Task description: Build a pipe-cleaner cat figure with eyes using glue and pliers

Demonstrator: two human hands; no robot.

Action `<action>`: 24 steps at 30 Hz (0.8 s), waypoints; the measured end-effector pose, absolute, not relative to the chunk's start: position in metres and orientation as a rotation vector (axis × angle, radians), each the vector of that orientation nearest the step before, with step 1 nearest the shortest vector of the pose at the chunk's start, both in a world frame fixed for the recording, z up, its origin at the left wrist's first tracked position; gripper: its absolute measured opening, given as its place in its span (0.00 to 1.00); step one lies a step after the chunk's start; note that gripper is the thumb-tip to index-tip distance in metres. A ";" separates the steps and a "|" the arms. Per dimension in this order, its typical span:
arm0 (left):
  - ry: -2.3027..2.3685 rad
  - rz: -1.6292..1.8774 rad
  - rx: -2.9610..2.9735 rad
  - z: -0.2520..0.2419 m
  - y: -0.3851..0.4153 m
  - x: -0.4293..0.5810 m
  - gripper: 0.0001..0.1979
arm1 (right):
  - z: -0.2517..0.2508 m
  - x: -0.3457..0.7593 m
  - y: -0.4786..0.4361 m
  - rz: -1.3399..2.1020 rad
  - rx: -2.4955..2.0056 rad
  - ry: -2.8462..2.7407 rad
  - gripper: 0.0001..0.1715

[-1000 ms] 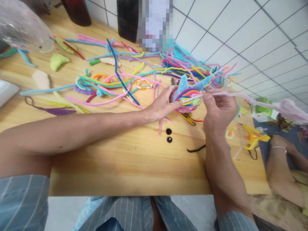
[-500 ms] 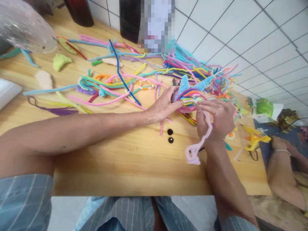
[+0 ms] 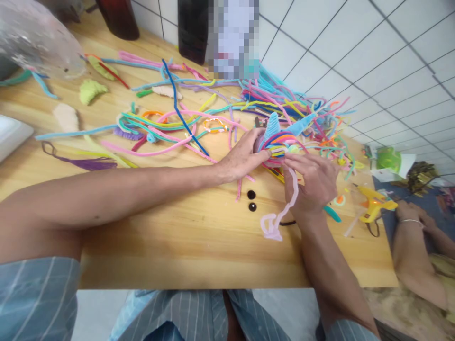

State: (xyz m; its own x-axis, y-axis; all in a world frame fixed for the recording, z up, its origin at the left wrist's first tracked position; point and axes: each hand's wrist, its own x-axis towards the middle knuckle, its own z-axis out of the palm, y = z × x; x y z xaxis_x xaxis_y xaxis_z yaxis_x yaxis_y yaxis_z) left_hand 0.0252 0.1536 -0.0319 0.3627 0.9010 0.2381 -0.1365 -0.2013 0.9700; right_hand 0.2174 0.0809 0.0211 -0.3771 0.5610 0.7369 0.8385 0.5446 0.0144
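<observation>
Pink stem [image 3: 284, 208] is trailing from the right hand [image 3: 313, 182], pinched in its fingers where it joins the bundle [image 3: 279, 142] on the table [image 3: 177, 237]. Left hand [image 3: 243, 158] is clamped on that bundle, bracing it.

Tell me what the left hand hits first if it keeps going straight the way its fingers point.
The left hand points right and already touches the coiled multicoloured pipe-cleaner piece; that comes first. Just beyond it are the right hand fingers, though depth is unclear.
</observation>
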 end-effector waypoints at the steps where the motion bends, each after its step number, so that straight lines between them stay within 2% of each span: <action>1: 0.737 1.114 1.457 -0.031 0.153 0.025 0.26 | 0.020 0.218 0.080 -0.494 -1.125 -2.081 0.05; 7: 0.803 1.113 1.469 -0.024 0.151 0.024 0.22 | 0.018 0.217 0.083 -0.591 -1.015 -2.072 0.11; 14: 0.891 1.120 1.528 -0.022 0.158 0.024 0.17 | 0.013 0.218 0.082 -0.593 -1.076 -2.059 0.07; 24: 0.953 1.153 1.674 -0.019 0.152 0.023 0.17 | 0.013 0.213 0.081 -0.615 -1.002 -2.041 0.09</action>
State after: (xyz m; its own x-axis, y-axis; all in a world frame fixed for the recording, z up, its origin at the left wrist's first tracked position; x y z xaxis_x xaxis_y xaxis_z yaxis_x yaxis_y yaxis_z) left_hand 0.0232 0.1523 -0.0188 0.2790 0.9154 0.2903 0.1127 -0.3314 0.9367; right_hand 0.2125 0.0809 0.0131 -0.3974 0.4443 0.8029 0.8140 0.5746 0.0849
